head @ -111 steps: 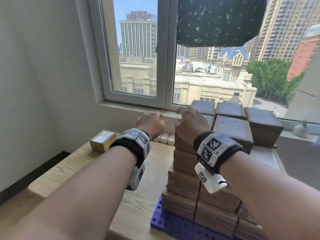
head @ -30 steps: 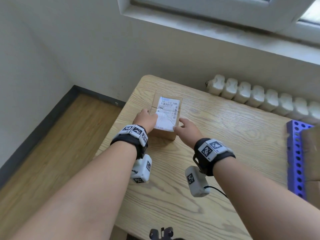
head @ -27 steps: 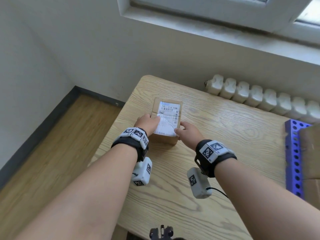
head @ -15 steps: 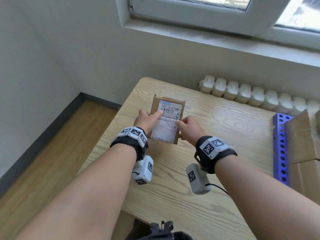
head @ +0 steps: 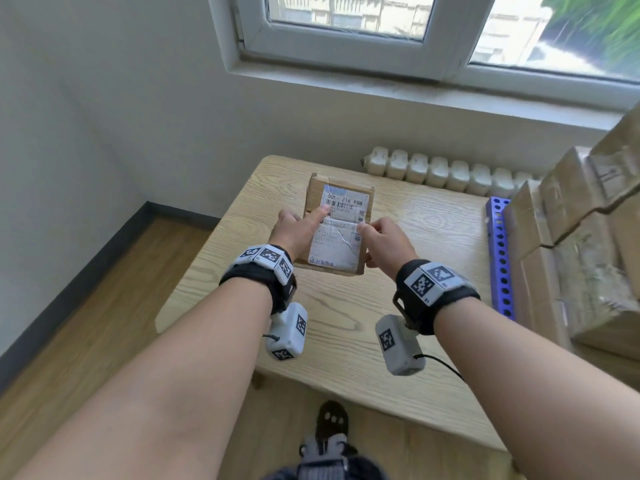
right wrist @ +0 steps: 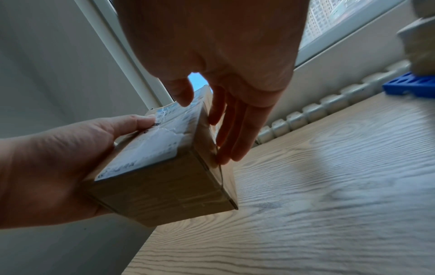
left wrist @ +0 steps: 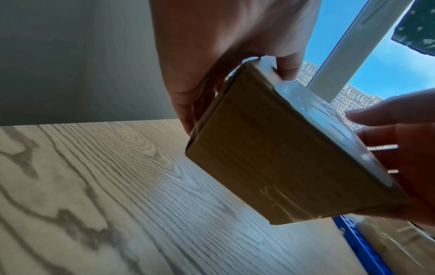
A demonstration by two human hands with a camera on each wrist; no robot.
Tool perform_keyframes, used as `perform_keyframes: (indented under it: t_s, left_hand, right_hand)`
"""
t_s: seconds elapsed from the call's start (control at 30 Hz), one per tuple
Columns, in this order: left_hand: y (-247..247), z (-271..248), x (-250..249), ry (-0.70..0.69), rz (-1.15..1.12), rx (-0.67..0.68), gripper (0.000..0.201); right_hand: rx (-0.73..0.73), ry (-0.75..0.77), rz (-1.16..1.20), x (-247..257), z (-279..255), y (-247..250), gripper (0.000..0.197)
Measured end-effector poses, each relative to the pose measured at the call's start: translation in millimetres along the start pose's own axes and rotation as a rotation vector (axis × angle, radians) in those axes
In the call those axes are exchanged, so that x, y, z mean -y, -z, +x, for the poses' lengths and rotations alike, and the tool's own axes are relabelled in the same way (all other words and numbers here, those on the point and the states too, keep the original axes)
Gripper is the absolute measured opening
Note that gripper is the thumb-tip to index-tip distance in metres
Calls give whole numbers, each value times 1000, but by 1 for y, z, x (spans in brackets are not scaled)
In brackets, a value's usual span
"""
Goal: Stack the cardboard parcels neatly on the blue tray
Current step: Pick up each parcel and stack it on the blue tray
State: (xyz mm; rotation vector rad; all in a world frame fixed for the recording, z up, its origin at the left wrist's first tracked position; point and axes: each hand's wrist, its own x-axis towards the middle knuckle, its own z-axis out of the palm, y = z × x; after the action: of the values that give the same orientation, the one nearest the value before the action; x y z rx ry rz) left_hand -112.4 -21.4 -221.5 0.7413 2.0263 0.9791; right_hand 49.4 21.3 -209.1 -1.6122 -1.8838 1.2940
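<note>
A small cardboard parcel point(head: 337, 230) with a white shipping label is held above the wooden table point(head: 346, 323), tilted. My left hand point(head: 301, 226) grips its left side, thumb on the label and fingers down the side. My right hand point(head: 377, 237) grips its right side the same way. The left wrist view shows the parcel point(left wrist: 270, 158) clear of the tabletop, between my left hand point(left wrist: 223, 46) and my right hand point(left wrist: 400, 148). The blue tray point(head: 498, 258) lies at the table's right, bearing a tall stack of parcels point(head: 571, 244).
A white radiator point(head: 450, 171) runs behind the table under the window sill point(head: 415, 88). The table's left and near edges drop to a wooden floor point(head: 104, 323). The white wall point(head: 104, 116) stands at the left. My shoe point(head: 330, 420) shows below the near edge.
Both hands took hold of the labelled parcel on the table and raised it off the surface, tilting it. Earlier still, they were at the stack on the tray.
</note>
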Motion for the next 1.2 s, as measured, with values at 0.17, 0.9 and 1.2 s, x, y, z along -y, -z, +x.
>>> perform_keyframes:
  t_s: [0.17,0.9,1.2]
  left_hand:
    - [-11,-56,1,-101,-31,3,55]
    - [-92,-240,-185,-515,-389,88,65]
    - [-177,-295,-272,-691,-430,161,88]
  right_hand:
    - [-98,24,-2,-15,-57,22,25]
    - [-282,347,284,-9,-193,237,90]
    - [-443,423,309,-31,-216,369,78]
